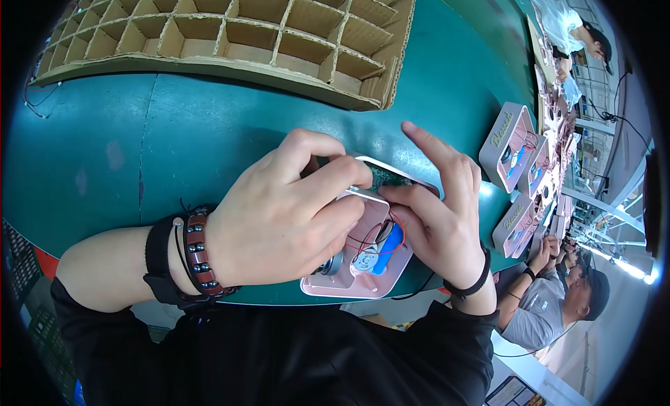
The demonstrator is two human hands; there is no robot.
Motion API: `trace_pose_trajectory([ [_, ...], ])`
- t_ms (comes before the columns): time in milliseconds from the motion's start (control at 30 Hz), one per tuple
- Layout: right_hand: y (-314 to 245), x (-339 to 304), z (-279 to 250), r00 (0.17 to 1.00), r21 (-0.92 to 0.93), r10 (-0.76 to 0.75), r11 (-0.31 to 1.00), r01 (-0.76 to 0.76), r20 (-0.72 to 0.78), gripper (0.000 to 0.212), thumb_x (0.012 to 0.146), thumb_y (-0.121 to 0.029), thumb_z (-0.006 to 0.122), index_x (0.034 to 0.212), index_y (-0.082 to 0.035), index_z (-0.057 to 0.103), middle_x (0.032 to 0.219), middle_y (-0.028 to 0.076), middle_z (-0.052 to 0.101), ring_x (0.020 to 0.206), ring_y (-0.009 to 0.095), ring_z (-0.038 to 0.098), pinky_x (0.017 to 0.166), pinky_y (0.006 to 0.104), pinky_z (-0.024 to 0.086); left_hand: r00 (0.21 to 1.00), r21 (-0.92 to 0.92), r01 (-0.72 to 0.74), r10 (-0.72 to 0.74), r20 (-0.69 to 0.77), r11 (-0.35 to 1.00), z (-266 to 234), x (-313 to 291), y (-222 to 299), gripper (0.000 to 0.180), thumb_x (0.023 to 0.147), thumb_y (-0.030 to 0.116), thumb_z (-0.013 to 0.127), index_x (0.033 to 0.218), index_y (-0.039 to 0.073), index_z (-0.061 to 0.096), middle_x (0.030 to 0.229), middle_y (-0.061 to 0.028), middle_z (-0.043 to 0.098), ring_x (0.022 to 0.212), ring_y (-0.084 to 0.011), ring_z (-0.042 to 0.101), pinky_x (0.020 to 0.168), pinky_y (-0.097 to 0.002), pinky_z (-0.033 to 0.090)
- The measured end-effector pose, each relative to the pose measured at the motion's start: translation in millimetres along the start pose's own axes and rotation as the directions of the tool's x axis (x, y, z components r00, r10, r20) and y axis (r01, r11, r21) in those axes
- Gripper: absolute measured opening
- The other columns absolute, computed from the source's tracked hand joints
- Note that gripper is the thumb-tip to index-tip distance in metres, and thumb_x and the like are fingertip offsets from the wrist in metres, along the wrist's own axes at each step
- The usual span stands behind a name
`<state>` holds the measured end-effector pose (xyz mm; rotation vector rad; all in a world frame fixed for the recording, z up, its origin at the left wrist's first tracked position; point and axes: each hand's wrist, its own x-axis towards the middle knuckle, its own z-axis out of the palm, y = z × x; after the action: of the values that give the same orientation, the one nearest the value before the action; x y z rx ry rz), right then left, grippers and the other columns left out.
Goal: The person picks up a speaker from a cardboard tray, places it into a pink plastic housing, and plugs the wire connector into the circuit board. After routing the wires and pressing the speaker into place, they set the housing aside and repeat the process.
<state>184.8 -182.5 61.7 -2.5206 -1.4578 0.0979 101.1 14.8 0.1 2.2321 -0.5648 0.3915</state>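
A: How far has the work been taken?
B: It is judged to be partway. In the pink shell (pixel 370 285), a blue wrapped pack (pixel 391 248), a silvery round part (pixel 365 261) and a dark round part (pixel 328 266) have already been placed, and loose red and black wires (pixel 383 228) are looped over them.

A: What is left?
B: The shell is uncovered, and the pale-edged part with a green board (pixel 386 177) is held at its far edge, not seated inside; so some fitting is judged to be left.

A: Where is the shell, and how is it handled?
B: It is placed at the near edge of the desk (pixel 195 127). At its far left, the fingers of the left hand (pixel 269 214) are seen bent and clamped on the pale-edged part. At its far right, the thumb of the right hand (pixel 447 224) is laid against that part and the index finger is raised apart; whether anything is gripped by the others cannot be told.

A: What is hidden?
B: The left fingertips, much of the board and the wire ends. Beyond the shell, a divided cardboard box (pixel 307 88) is cut off by the upper edge; well to its right, similar housings (pixel 494 155) are crowded and distorted.
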Motion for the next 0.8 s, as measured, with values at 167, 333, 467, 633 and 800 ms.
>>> trace_pose_trajectory([
  [167, 10.7, -7.5, -3.8, 0.997, 0.266, 0.063, 0.963, -0.051, -0.039, 0.024, 0.074, -0.011, 0.073, 0.097, -0.009, 0.066, 0.130, 0.014, 0.054, 0.114, 0.027, 0.054, 0.095, 0.0416, 0.039, 1.000, 0.009, 0.008, -0.008, -0.001, 1.000, -1.8, -1.1, 2.2, 0.015, 0.067, 0.008, 0.069, 0.081, 0.008, 0.063, 0.111, -0.0041, 0.060, 0.098, -0.0295, 0.048, 0.084, -0.0356, 0.043],
  [333, 10.5, -3.8, -2.6, 0.941, 0.671, 0.300, 0.667, -0.325, 0.157, 0.033, 0.082, -0.001, 0.062, 0.115, -0.003, 0.060, 0.127, 0.016, 0.054, 0.118, 0.026, 0.053, 0.097, 0.0362, 0.040, 0.999, 0.028, -0.021, 0.020, 0.038, 0.999, -5.7, -0.6, 2.0, 0.014, 0.068, 0.007, 0.069, 0.081, 0.007, 0.063, 0.111, -0.0044, 0.060, 0.098, -0.0298, 0.048, 0.085, -0.0369, 0.041],
  [467, 7.6, 4.4, -4.4, 0.847, 0.594, 0.344, 0.605, -0.531, 0.406, 0.034, 0.084, 0.004, 0.054, 0.118, 0.000, 0.056, 0.123, 0.017, 0.055, 0.115, 0.025, 0.054, 0.093, 0.0327, 0.043, 0.998, 0.042, -0.021, 0.018, 0.059, 0.999, -6.8, 1.6, 3.3, 0.013, 0.069, 0.007, 0.068, 0.081, 0.008, 0.063, 0.111, -0.0045, 0.059, 0.098, -0.0298, 0.047, 0.085, -0.0374, 0.041],
  [633, 11.3, -1.4, -0.1, 0.943, 0.613, 0.214, 0.719, -0.328, 0.254, 0.033, 0.086, 0.004, 0.054, 0.119, 0.001, 0.056, 0.119, 0.015, 0.058, 0.109, 0.025, 0.058, 0.089, 0.0328, 0.047, 0.998, 0.092, -0.036, 0.030, 0.059, 0.995, -8.7, 5.9, 4.4, 0.013, 0.068, 0.008, 0.070, 0.078, 0.007, 0.062, 0.107, -0.0027, 0.059, 0.099, -0.0277, 0.048, 0.082, -0.0340, 0.045],
  [800, 1.9, 0.3, 1.0, 0.984, 0.348, 0.135, 0.923, -0.167, 0.114, 0.032, 0.088, 0.003, 0.056, 0.120, 0.001, 0.056, 0.115, 0.013, 0.063, 0.098, 0.023, 0.064, 0.081, 0.0313, 0.051, 0.998, 0.114, -0.051, 0.047, 0.037, 0.992, -9.1, 6.3, 3.9, 0.014, 0.068, 0.010, 0.071, 0.078, 0.007, 0.062, 0.105, -0.0021, 0.058, 0.100, -0.0271, 0.048, 0.080, -0.0327, 0.047],
])
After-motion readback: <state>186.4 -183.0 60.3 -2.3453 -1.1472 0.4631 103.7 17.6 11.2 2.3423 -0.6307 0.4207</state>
